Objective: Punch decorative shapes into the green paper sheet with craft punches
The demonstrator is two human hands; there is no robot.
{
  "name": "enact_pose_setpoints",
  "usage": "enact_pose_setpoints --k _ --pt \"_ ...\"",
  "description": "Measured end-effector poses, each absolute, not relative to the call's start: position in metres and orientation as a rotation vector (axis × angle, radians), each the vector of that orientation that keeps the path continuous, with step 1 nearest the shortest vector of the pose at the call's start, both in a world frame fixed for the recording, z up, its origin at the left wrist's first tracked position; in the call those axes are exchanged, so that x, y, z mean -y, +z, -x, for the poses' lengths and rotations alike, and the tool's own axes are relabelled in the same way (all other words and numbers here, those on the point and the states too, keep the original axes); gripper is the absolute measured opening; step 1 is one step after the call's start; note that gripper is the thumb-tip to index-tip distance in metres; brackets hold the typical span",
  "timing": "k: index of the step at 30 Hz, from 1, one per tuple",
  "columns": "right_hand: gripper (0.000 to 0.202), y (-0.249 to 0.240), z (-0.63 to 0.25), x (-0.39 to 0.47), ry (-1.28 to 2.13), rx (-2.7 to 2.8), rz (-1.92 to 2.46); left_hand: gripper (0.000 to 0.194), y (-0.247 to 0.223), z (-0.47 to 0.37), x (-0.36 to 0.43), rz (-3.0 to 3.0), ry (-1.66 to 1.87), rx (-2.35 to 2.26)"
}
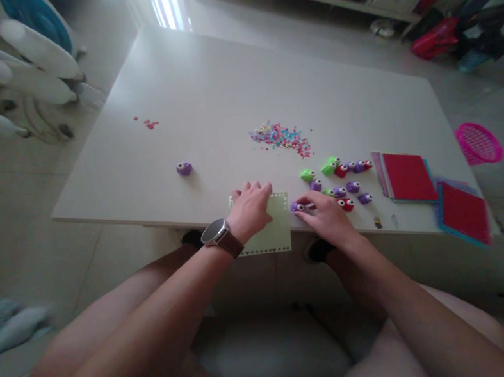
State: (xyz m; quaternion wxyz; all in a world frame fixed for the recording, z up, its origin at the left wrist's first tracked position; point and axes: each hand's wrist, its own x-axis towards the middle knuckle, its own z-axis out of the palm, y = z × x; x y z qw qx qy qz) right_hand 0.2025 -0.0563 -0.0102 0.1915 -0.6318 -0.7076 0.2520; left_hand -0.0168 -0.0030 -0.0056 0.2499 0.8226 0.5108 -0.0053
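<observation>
A pale yellow-green sheet of paper (279, 229) with small punched holes along its edges lies at the table's near edge and juts over it. My left hand (251, 208), a watch (215, 231) on its wrist, rests on the sheet with fingers spread. Just right of the paper, my right hand (325, 213) grips a small purple craft paper punch (297, 206) between thumb and fingers. Whether the punch touches the sheet I cannot tell. Around that hand stand several other punches, among them a green one (330, 165) and a red one (346, 204).
Colourful paper confetti (282, 136) lies mid-table, with red bits (151, 124) farther left. One purple punch (184, 168) stands alone at left. Two stacks of coloured paper, one nearer the middle (409, 177) and one at the corner (464, 213), lie right. A pink basket (479, 142) stands beyond.
</observation>
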Motion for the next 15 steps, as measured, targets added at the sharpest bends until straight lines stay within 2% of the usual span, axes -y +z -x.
enact_pose_setpoints --k 15 --pt "0.010 -0.0141 -0.1978 0.0574 0.682 1.934 1.835 0.048 -0.0038 0.0131 0.0044 -2.257 0.013 -1.381"
